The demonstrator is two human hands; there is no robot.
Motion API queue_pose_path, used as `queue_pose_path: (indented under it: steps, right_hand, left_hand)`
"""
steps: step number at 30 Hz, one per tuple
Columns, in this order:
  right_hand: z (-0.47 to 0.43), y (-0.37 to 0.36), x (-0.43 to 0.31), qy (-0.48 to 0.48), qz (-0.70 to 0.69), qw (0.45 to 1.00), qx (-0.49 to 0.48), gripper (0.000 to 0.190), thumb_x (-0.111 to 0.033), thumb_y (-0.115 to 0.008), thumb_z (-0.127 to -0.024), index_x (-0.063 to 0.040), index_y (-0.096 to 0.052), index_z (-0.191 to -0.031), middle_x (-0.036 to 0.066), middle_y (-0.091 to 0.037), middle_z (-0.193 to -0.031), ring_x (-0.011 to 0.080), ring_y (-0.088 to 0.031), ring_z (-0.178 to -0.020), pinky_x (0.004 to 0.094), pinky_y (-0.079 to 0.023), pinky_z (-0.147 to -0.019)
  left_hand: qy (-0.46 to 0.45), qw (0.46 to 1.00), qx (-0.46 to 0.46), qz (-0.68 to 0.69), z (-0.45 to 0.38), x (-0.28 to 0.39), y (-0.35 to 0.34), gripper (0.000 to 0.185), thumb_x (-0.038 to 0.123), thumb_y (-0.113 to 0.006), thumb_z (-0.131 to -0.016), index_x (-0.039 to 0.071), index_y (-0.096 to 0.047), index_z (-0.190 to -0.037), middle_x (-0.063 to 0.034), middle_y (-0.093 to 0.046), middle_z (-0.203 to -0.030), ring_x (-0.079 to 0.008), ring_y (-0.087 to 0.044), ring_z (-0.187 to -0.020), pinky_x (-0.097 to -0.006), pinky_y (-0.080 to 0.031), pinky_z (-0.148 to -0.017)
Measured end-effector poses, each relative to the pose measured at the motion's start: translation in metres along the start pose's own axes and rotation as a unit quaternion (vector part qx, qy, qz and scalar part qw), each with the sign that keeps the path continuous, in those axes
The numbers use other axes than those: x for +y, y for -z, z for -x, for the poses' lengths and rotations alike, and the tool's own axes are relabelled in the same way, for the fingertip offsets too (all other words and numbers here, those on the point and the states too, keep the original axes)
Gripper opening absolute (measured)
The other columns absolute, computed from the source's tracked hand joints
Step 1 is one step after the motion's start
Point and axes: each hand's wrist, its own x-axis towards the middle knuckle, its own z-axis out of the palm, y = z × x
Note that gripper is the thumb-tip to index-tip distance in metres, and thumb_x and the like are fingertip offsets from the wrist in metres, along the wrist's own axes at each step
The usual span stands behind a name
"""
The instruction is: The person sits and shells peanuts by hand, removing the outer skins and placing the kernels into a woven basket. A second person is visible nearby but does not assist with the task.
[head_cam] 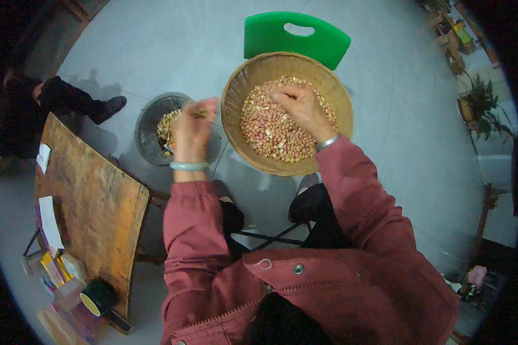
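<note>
A round woven basket (232,129) holds a wide layer of pinkish-tan kernels (263,129) that look like shelled peanuts, some split and pale. Over them is my right hand (297,103), its thumb and fingers drawn together; whether anything is pinched there is hidden. To the left, my left hand (195,127) is blurred above the rim of a dark round bin (149,146). Its fingers are curled, with a small brownish patch by the fingertips too blurred to name. Pale broken shells (167,125) fill part of the bin.
Behind the basket is a green plastic panel (267,36) with a handle slot. A worn wooden table (99,185) at left bears papers (50,222), small boxes and a dark cup (98,297). Another person's leg and shoe (110,108) are beyond it. A potted plant (479,101) stands far right.
</note>
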Motion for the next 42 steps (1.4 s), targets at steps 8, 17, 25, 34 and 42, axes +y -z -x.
queue_pose_path:
  steps: [8,17,25,34,42]
  right_hand:
    - [0.0,0.004,0.058,0.007,0.222,0.971,-0.085,0.015,-0.014,-0.063,-0.082,-0.001,-0.07,-0.085,0.019,-0.067,-0.079,0.0275,-0.066,-0.075,0.0383,-0.051,-0.069]
    - [0.0,-0.028,0.105,0.111,0.438,0.882,-0.133,0.014,-0.012,-0.06,-0.078,-0.001,-0.066,-0.072,0.021,-0.065,-0.08,0.0393,-0.064,-0.076,0.0477,-0.052,-0.073]
    - [-0.005,-0.019,0.066,0.038,0.267,0.959,-0.091,0.017,-0.013,-0.058,-0.082,0.002,-0.066,-0.079,0.023,-0.064,-0.077,0.037,-0.065,-0.074,0.0463,-0.05,-0.069]
    - [-0.002,-0.018,0.018,-0.111,-0.053,0.989,-0.087,0.019,-0.016,-0.061,-0.089,0.001,-0.068,-0.088,0.007,-0.065,-0.07,0.0136,-0.062,-0.065,0.0285,-0.05,-0.056]
    - [0.007,-0.028,-0.009,-0.103,-0.157,0.974,-0.126,0.015,-0.01,-0.057,-0.093,0.002,-0.065,-0.098,0.01,-0.065,-0.074,0.014,-0.062,-0.062,0.0254,-0.051,-0.051]
  left_hand:
    - [-0.179,0.85,0.198,-0.455,-0.012,0.049,0.019,0.049,0.022,-0.058,-0.085,-0.016,-0.052,-0.115,-0.0255,-0.061,-0.111,-0.0307,-0.06,-0.102,-0.0369,-0.046,-0.088]
    - [-0.201,0.835,0.079,-0.506,0.01,0.029,-0.014,0.039,0.027,-0.06,-0.085,-0.008,-0.067,-0.102,-0.0198,-0.07,-0.097,-0.0265,-0.065,-0.09,-0.0351,-0.047,-0.084]
    - [-0.1,0.899,-0.041,-0.424,0.025,0.011,-0.027,0.021,0.016,-0.058,-0.091,-0.003,-0.066,-0.096,-0.0064,-0.067,-0.087,-0.0139,-0.061,-0.078,-0.0275,-0.049,-0.073]
    - [-0.034,0.91,-0.099,-0.402,0.04,-0.008,-0.042,0.019,0.015,-0.055,-0.094,-0.001,-0.064,-0.097,-0.0067,-0.067,-0.085,-0.014,-0.063,-0.072,-0.0263,-0.051,-0.067]
    - [0.003,0.905,-0.156,-0.397,0.05,-0.032,-0.048,0.019,0.015,-0.06,-0.094,-0.003,-0.064,-0.097,-0.0053,-0.065,-0.077,-0.0121,-0.061,-0.066,-0.025,-0.051,-0.059]
